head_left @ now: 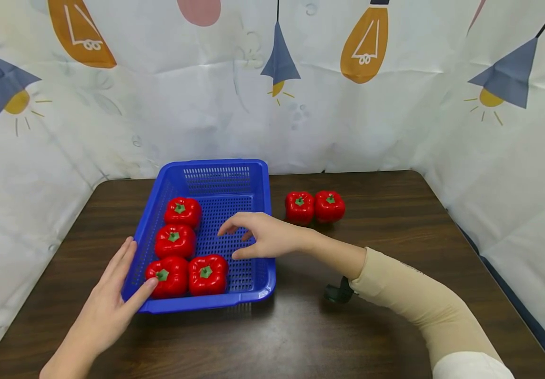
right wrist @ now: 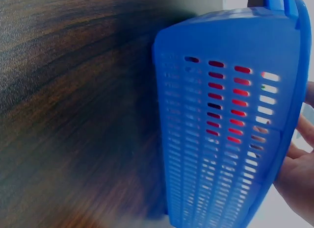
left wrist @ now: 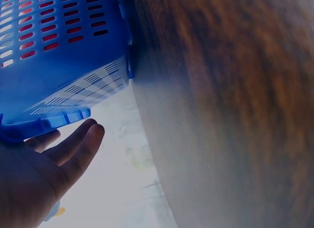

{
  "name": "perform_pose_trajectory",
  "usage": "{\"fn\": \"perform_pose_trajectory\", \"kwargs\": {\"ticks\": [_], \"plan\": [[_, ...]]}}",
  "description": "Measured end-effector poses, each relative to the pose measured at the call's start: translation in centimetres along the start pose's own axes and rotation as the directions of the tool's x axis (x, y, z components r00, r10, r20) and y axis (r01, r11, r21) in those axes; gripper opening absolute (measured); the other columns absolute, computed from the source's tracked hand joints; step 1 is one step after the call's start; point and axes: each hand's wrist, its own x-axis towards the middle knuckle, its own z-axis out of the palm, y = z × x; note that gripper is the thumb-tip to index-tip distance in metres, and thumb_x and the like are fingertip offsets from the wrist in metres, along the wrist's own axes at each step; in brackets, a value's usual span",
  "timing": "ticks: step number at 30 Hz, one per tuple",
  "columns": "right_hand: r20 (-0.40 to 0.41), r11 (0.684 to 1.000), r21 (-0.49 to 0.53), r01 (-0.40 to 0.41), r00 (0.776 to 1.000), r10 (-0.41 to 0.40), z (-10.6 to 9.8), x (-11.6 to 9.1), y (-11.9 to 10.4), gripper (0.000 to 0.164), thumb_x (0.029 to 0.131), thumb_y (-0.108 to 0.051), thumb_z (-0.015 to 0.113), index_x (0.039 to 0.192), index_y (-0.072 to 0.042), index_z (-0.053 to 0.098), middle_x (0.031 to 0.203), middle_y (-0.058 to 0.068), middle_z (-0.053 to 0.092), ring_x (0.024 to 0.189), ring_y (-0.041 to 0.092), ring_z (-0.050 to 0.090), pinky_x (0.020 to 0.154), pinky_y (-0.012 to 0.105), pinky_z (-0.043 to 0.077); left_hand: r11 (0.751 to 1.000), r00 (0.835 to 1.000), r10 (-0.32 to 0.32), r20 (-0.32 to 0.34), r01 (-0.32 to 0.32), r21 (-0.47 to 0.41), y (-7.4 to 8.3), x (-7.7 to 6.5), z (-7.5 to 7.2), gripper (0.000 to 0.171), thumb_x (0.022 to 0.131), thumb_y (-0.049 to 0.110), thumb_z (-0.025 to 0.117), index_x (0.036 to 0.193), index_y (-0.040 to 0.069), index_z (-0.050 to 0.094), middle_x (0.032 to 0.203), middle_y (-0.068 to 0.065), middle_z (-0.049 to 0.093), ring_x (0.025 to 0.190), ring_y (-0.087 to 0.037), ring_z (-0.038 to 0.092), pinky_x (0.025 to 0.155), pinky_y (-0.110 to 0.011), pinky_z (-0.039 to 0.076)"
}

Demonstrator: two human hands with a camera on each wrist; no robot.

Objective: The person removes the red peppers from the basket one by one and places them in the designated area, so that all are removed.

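A blue plastic basket (head_left: 258, 210) with slotted walls stands on the table. Inside it several red bell peppers with green stems form an L: one pepper (head_left: 182, 212) at the back of the left side, others in front, and a pepper (head_left: 208, 274) by the near wall. My left hand (head_left: 107, 305) rests at the basket's left rim, fingers straight along the outside, thumb over the rim by the near-left pepper (head_left: 167, 277). Above the basket's right half, my right hand (head_left: 265, 234) reaches over the rim, fingers bent and spread from the thumb, holding nothing.
Two more red bell peppers, a left one (head_left: 299, 207) and a right one (head_left: 330, 206), sit side by side on the brown wooden table (head_left: 372, 231) right of the basket. A white printed curtain (head_left: 320, 121) hangs behind the table. A dark strap piece (head_left: 340, 291) shows under the right sleeve.
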Motion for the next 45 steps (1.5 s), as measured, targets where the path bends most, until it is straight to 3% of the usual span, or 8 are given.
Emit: {"fn": "perform_pose_trajectory", "kwargs": {"ticks": [11,19,33,41,45], "plan": [[0.048,0.997,-0.073,-0.03,0.998,0.033,0.6,0.8,-0.3,0.052,0.094,-0.015,0.076,0.14,-0.007,0.054,0.141,0.007,0.056,0.13,0.014,0.051,0.098,0.031,0.055,1.0,1.0,0.003,0.001,-0.003,-0.002,0.0,0.0,0.0,0.086,0.098,0.025,0.07,0.165,0.01,0.018,0.171,-0.011,0.013,0.151,-0.046,0.02,0.123,-0.039,0.011],[0.062,0.999,-0.036,-0.036,0.997,0.038,0.9,1.4,-0.1,0.057,0.093,-0.019,0.077,0.143,-0.009,0.051,0.143,0.004,0.055,0.132,0.011,0.05,0.099,0.031,0.054,1.0,1.0,-0.003,0.003,0.003,0.004,0.0,0.0,0.0,0.086,0.098,0.025,0.07,0.165,0.011,0.019,0.171,-0.012,0.013,0.15,-0.048,0.022,0.121,-0.047,0.014],[0.09,0.999,-0.026,-0.036,0.995,0.039,1.0,1.9,-0.3,0.058,0.092,-0.015,0.078,0.143,-0.006,0.052,0.143,0.007,0.056,0.132,0.014,0.05,0.1,0.032,0.054,1.0,1.0,-0.005,-0.001,0.005,0.003,-0.1,0.1,0.0,0.087,0.098,0.025,0.07,0.165,0.011,0.018,0.171,-0.012,0.014,0.15,-0.048,0.022,0.12,-0.047,0.015],[0.191,0.998,-0.06,-0.006,0.981,0.018,1.4,2.4,-0.2,0.066,0.089,-0.018,0.082,0.146,-0.007,0.05,0.146,0.007,0.054,0.135,0.017,0.048,0.107,0.031,0.047,1.0,1.0,-0.01,0.001,0.01,0.009,-0.1,0.1,0.1,0.087,0.098,0.026,0.07,0.165,0.012,0.018,0.171,-0.012,0.013,0.15,-0.047,0.021,0.12,-0.05,0.015],[0.262,0.997,-0.069,0.024,0.965,-0.006,1.7,2.5,-0.5,0.07,0.087,-0.015,0.084,0.147,-0.007,0.049,0.147,0.006,0.053,0.131,0.012,0.048,0.107,0.025,0.044,1.0,1.0,-0.011,0.001,0.011,0.006,-0.1,0.1,0.1,0.086,0.098,0.026,0.07,0.165,0.012,0.018,0.171,-0.012,0.013,0.151,-0.047,0.02,0.12,-0.053,0.014]]}}
